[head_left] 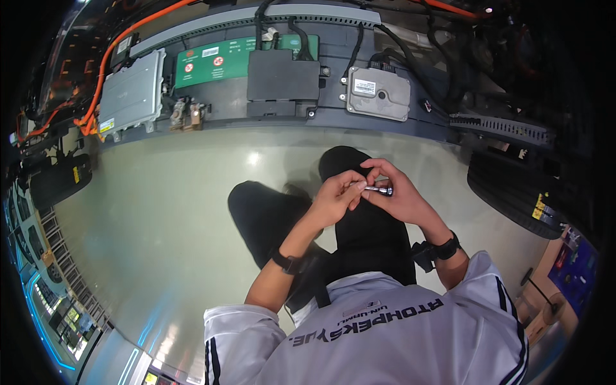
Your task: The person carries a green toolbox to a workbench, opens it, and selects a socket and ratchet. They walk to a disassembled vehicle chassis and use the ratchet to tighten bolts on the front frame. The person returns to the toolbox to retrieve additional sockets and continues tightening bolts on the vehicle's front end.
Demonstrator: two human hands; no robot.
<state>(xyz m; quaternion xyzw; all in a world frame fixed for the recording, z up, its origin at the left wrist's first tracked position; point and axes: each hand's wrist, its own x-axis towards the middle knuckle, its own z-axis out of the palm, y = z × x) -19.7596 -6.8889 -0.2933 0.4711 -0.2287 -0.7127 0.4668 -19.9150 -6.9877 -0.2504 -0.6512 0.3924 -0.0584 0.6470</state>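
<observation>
Over my bent legs, both hands meet at a small silver metal tool (380, 190), which looks like a socket with a short shank. My left hand (340, 196) pinches its left end with thumb and fingers. My right hand (394, 192) grips it from the right, thumb below and index finger curled above, so part of it is hidden. Both hands are well below the dark panel of the chassis, clear of the components mounted on it.
The chassis panel carries a silver housing (131, 90), green board (212, 64), black box (282, 83), silver control unit (378, 93) and orange cables (96, 83). Wheels (58, 186) (507, 199) flank the pale floor (160, 224). A blue tool board (571, 269) stands at right.
</observation>
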